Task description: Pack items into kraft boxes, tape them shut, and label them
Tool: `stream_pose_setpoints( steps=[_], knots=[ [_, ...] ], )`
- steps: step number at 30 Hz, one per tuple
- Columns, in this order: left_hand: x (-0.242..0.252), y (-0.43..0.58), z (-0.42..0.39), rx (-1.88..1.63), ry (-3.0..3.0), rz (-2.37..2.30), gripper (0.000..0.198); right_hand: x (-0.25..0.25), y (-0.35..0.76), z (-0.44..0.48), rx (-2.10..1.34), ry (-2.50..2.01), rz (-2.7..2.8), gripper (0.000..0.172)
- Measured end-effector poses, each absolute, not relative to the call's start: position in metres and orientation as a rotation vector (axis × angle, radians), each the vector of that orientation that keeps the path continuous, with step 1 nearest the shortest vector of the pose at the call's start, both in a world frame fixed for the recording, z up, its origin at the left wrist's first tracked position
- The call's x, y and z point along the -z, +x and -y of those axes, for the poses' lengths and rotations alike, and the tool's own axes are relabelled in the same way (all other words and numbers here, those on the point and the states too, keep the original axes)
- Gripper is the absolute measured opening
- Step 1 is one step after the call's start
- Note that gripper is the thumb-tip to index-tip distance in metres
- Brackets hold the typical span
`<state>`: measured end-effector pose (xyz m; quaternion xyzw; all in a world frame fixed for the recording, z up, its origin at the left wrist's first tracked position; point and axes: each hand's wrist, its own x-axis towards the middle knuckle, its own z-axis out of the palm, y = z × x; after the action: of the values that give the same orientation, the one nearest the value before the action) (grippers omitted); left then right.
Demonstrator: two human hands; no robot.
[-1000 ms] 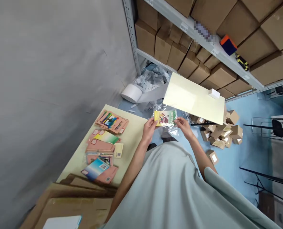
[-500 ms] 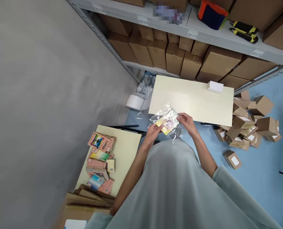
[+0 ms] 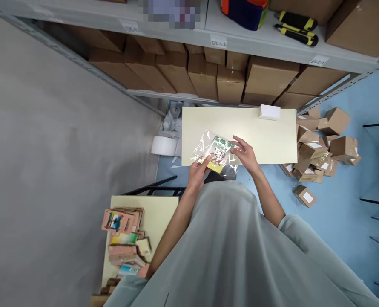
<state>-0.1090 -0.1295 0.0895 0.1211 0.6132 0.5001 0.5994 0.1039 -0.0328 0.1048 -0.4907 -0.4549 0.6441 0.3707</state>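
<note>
A pale blue floor (image 3: 272, 256) and a grey wall (image 3: 49, 162) enclose a storage space, with metal shelving (image 3: 183, 38) across the far side. In front of the person's body, the booklet (image 3: 217, 155) lies inside a clear plastic bag (image 3: 202, 145), tilted, its green end away from the body and its yellow end nearer. In the view, it overlaps the near edge of a cream table (image 3: 240, 132). The left hand (image 3: 196, 174) grips the bagged booklet near its yellow end, thumb on top. The right hand (image 3: 247, 157) is at the green end, its fingers partly spread against the film; whether they pinch it, I cannot tell.

Farther along the cream table, a small white box (image 3: 269, 112) sits near the far edge. Left of the table are a white roll (image 3: 164, 146) and crumpled packing material (image 3: 173, 120). To its right, small cardboard boxes (image 3: 317, 147) are heaped on the floor. A second cream table (image 3: 160, 213), beside the person's left arm, carries stacked booklets (image 3: 122, 251), many with pink covers. On the shelving are brown cartons (image 3: 231, 87) and black-and-yellow cutters (image 3: 300, 36).
</note>
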Motion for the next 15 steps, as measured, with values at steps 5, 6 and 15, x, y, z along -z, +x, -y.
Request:
stream_pose_setpoints(
  steps=[5, 6, 15],
  knots=[
    [-0.093, -0.117, 0.082, -1.175, 0.292, -1.254, 0.063, -0.118, 0.098, 0.01, -1.512, -1.383, 1.0, 0.082],
    [-0.093, -0.12, 0.074, -1.173, 0.292, -1.223, 0.062, -0.119, 0.096, 0.005, -1.5, -1.41, 0.982, 0.083],
    [-0.093, -0.147, 0.025, -1.134, 0.336, -1.09, 0.056, -0.153, 0.063, 0.004, -0.762, -1.678, 1.174, 0.046]
  ],
)
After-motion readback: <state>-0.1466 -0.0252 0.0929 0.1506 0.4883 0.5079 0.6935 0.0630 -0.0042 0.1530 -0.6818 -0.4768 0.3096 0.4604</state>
